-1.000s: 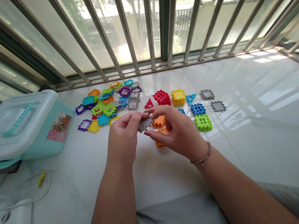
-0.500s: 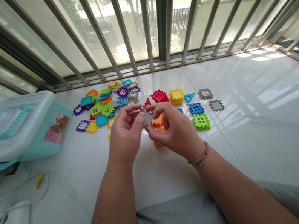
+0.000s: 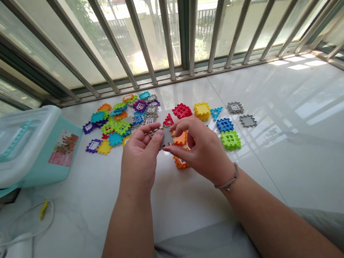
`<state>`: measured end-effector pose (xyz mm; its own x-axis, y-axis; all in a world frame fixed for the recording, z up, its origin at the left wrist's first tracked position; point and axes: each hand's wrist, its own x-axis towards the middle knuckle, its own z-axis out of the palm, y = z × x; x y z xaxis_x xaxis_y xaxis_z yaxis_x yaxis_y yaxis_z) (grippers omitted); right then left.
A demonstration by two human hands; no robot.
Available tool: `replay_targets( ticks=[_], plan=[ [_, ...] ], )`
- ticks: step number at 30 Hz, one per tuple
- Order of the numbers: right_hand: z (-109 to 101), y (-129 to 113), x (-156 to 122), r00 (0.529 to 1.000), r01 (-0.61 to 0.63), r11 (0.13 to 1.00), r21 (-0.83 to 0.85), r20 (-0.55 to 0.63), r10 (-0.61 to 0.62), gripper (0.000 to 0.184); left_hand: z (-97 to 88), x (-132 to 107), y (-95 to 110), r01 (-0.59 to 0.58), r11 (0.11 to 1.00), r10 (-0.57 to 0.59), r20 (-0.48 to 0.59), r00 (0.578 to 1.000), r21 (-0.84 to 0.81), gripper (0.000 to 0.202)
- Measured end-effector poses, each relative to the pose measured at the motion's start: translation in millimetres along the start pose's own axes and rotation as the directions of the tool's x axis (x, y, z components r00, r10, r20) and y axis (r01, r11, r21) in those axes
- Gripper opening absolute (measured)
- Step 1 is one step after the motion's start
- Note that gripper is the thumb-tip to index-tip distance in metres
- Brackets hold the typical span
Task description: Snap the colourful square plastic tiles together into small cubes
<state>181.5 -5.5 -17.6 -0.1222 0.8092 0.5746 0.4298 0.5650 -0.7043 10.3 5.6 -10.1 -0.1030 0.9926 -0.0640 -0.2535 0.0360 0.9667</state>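
Observation:
A grey square interlocking building tile (image 3: 167,136) with notched edges is held up over the floor. My left hand (image 3: 140,158) pinches its left side, thumb on the face. The right thumb and forefinger of my right hand (image 3: 201,146) close around its lower edge and upper right corner. Orange tiles (image 3: 182,161) lie just below and behind it, partly covered by my right hand. Beyond the hands are a red triangle tile (image 3: 168,120), a stack of red tiles (image 3: 181,110) and a stack of yellow tiles (image 3: 202,111).
Mixed tiles (image 3: 121,127) are heaped at left. Blue tiles (image 3: 225,125), green tiles (image 3: 231,140), a blue triangle (image 3: 217,113) and grey tiles (image 3: 248,121) lie at right. A lidded teal box (image 3: 42,161) stands far left, near a white cable (image 3: 53,215). Metal bars (image 3: 166,28) close off the back.
The grey tile has turned to lie squarer between my hands. My right thumb has shifted slightly left along its lower edge. The view has moved a little.

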Motion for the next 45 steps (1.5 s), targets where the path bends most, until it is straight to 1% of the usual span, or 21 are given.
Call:
replay_targets(
  ticks=[4, 7, 10, 16, 20, 22, 25, 27, 30, 33, 34, 35, 37, 39, 40, 41, 42, 43, 45],
  plan=[
    [0.3, 1.1, 0.7, 0.999, 0.042, 0.999, -0.003, 0.009, -0.042, 0.035, -2.2, 1.3, -2.5, -0.031, 0.999, 0.031, -0.008, 0.999, 0.043, 0.038],
    [0.6, 1.1, -0.1, 0.999, -0.007, 1.000, -0.005, 0.050, 0.007, 0.036, -3.4, 1.7, -4.1, -0.059, 0.993, 0.061, -0.015, 0.998, 0.101, 0.038],
    [0.7, 0.4, -1.1, 0.996, -0.047, 0.999, -0.007, 0.078, 0.047, 0.035, -3.9, 1.9, -4.8, -0.074, 0.990, 0.074, 0.003, 0.997, 0.121, 0.040],
    [0.9, 0.2, -0.6, 0.994, -0.036, 0.999, 0.014, 0.103, 0.034, 0.037, -2.8, 0.5, -4.1, -0.068, 0.990, 0.066, 0.018, 0.998, 0.127, 0.043],
    [1.6, -0.6, -0.3, 0.992, -0.042, 0.999, 0.004, 0.120, 0.041, 0.034, -1.4, -1.7, -0.8, -0.042, 0.988, 0.036, 0.042, 0.998, 0.151, 0.052],
    [2.2, -0.7, -0.5, 0.990, -0.036, 0.999, 0.010, 0.137, 0.035, 0.034, -2.2, -2.2, -0.1, -0.017, 0.984, 0.005, 0.071, 0.997, 0.176, 0.059],
    [2.8, -0.4, -1.0, 0.988, -0.022, 0.999, 0.025, 0.156, 0.018, 0.036, -4.7, -2.5, -0.7, 0.020, 0.981, -0.052, 0.162, 0.985, 0.194, 0.065],
    [2.6, -0.7, -1.6, 0.988, -0.020, 0.999, 0.027, 0.153, 0.016, 0.037, -5.9, -2.8, -1.1, 0.033, 0.984, -0.070, 0.212, 0.975, 0.174, 0.066],
    [1.9, -3.0, -2.4, 0.992, -0.016, 1.000, 0.014, 0.125, 0.014, 0.036, -5.3, -4.1, -0.2, 0.038, 0.990, -0.069, 0.234, 0.970, 0.136, 0.064],
    [1.4, -6.2, -2.1, 0.998, 0.015, 1.000, 0.019, 0.065, -0.016, 0.028, -2.3, -6.4, 2.1, 0.009, 0.990, -0.045, 0.259, 0.965, 0.139, 0.052],
    [0.7, -7.0, -1.6, 0.999, 0.033, 0.999, 0.027, 0.034, -0.034, 0.029, -1.1, -7.4, 2.7, -0.006, 0.990, -0.034, 0.271, 0.962, 0.144, 0.048],
    [-0.6, -7.3, -0.7, 0.998, 0.056, 0.998, 0.031, -0.003, -0.056, 0.033, 0.0, -8.3, 3.0, -0.016, 0.990, -0.025, 0.279, 0.960, 0.144, 0.045],
    [-6.2, -6.3, 1.8, 0.991, 0.092, 0.996, 0.008, -0.098, -0.090, 0.044, 1.5, -9.6, 3.2, -0.022, 0.992, -0.012, 0.264, 0.964, 0.126, 0.048],
    [-16.8, -2.0, 5.1, 0.970, 0.069, 0.996, -0.057, -0.231, -0.080, 0.053, 1.7, -9.5, 3.3, -0.017, 0.996, -0.003, 0.212, 0.977, 0.092, 0.054],
    [-23.8, 1.4, 7.0, 0.947, 0.026, 0.995, -0.093, -0.317, -0.054, 0.055, 1.2, -8.7, 3.5, -0.020, 0.997, 0.007, 0.178, 0.984, 0.071, 0.056],
    [-31.3, 5.5, 8.9, 0.910, -0.029, 0.992, -0.125, -0.414, -0.025, 0.056, 0.3, -7.5, 3.9, -0.024, 0.999, 0.017, 0.140, 0.990, 0.048, 0.056],
    [-38.8, 10.3, 10.8, 0.856, -0.062, 0.986, -0.157, -0.517, -0.028, 0.058, -0.9, -5.9, 4.3, -0.027, 0.999, 0.025, 0.098, 0.995, 0.023, 0.054],
    [-45.8, 15.3, 12.7, 0.808, -0.088, 0.978, -0.187, -0.587, -0.040, 0.060, -2.3, -3.9, 4.8, -0.029, 1.000, 0.030, 0.052, 0.998, -0.006, 0.050],
    [-56.1, 25.0, 15.7, 0.717, -0.110, 0.967, -0.229, -0.692, -0.082, 0.064, -5.5, 0.4, 5.5, -0.023, 0.997, 0.020, -0.046, 0.999, -0.071, 0.043]
  ],
)
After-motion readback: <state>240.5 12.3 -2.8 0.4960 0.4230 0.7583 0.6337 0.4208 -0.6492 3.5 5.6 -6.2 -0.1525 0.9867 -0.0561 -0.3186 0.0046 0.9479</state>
